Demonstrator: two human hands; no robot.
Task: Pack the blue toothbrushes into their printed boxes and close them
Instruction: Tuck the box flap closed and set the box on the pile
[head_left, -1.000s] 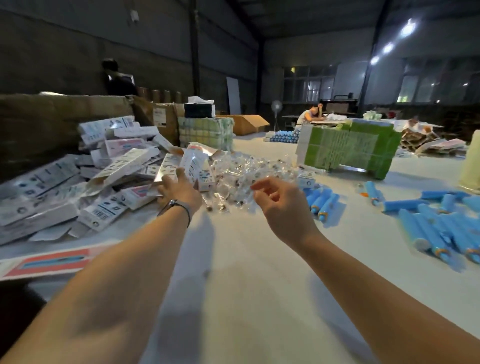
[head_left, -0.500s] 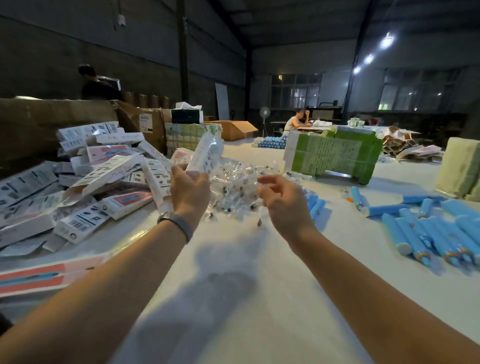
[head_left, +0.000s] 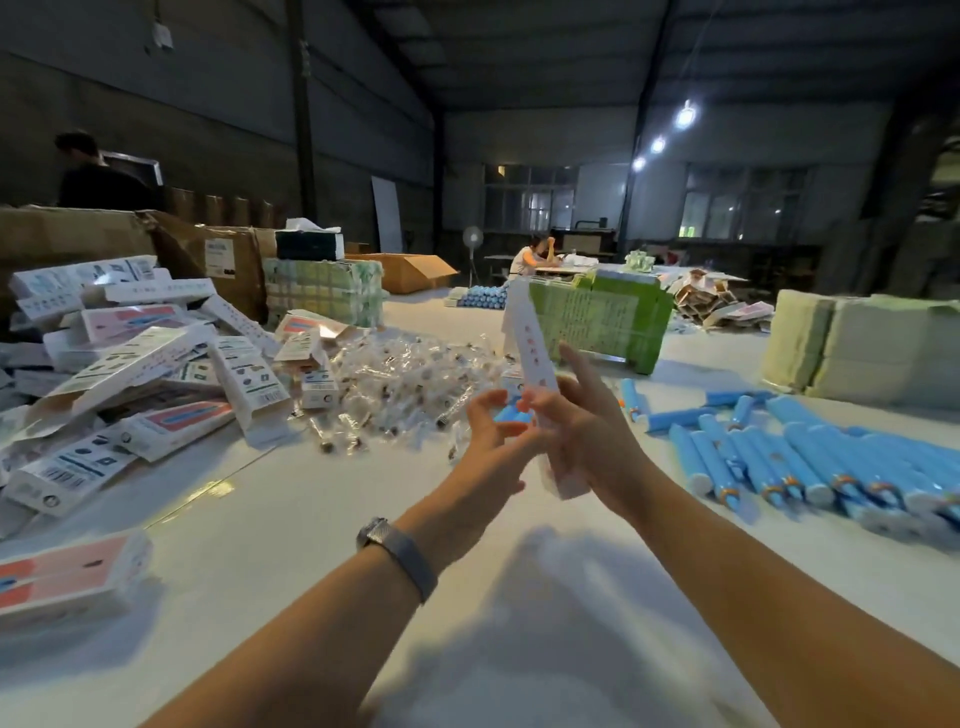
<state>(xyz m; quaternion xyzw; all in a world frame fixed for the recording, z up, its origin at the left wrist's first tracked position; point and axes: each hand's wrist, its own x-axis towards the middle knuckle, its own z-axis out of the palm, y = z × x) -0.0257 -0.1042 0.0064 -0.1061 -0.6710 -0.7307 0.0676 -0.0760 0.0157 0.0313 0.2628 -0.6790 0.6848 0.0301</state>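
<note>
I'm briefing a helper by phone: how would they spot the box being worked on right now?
Start at the white table and find the heap of printed boxes on its left. The box in question is not there: it stands raised over the table's middle, held between the left hand and right hand, the only box off the surface.

One printed box (head_left: 531, 358), long, white and narrow, stands nearly upright above the bench, held between both hands. Blue toothbrushes (head_left: 789, 457) lie loose in a row at right; further printed boxes (head_left: 135, 364) are heaped at left, several open-ended.
</note>
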